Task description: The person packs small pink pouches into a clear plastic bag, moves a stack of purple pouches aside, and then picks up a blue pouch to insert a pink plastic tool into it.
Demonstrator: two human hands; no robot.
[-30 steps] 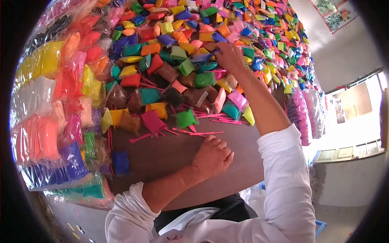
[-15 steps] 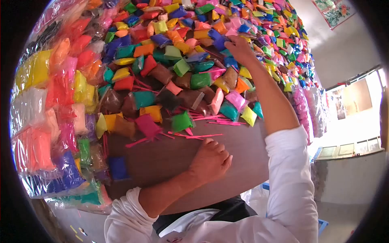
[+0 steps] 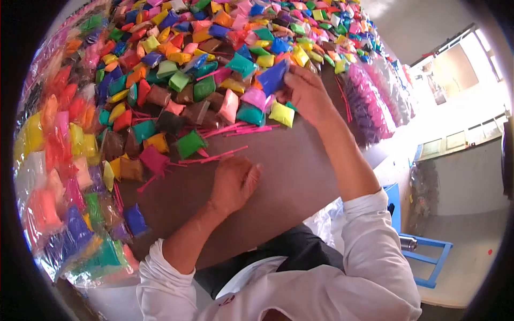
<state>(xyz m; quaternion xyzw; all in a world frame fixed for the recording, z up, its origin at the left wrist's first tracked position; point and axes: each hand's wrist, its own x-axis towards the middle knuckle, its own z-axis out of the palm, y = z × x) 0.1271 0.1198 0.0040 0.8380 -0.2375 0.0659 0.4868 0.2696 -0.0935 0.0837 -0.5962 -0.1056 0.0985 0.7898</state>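
My right hand (image 3: 310,95) is closed on the edge of a blue clay packet (image 3: 272,78), lifted over the right part of a heap of small coloured packets (image 3: 178,81). Just below it lie a yellow packet (image 3: 281,114) and a pink-purple packet (image 3: 254,98). My left hand (image 3: 233,184) is curled into a loose fist over the brown tabletop (image 3: 284,182), with nothing showing in it. Close by on its far side are thin pink sticks (image 3: 225,154) and a magenta packet (image 3: 154,159).
Clear bags of coloured packets (image 3: 43,211) are stacked along the left edge. A single blue packet (image 3: 135,220) lies near the table's left side. Large bags with pink and purple contents (image 3: 369,104) stand at the right. A blue frame (image 3: 433,262) is on the right.
My right hand has drawn back from the far heap toward me, now with a blue packet in it. My view has turned right. The left hand remains curled near the pink sticks.
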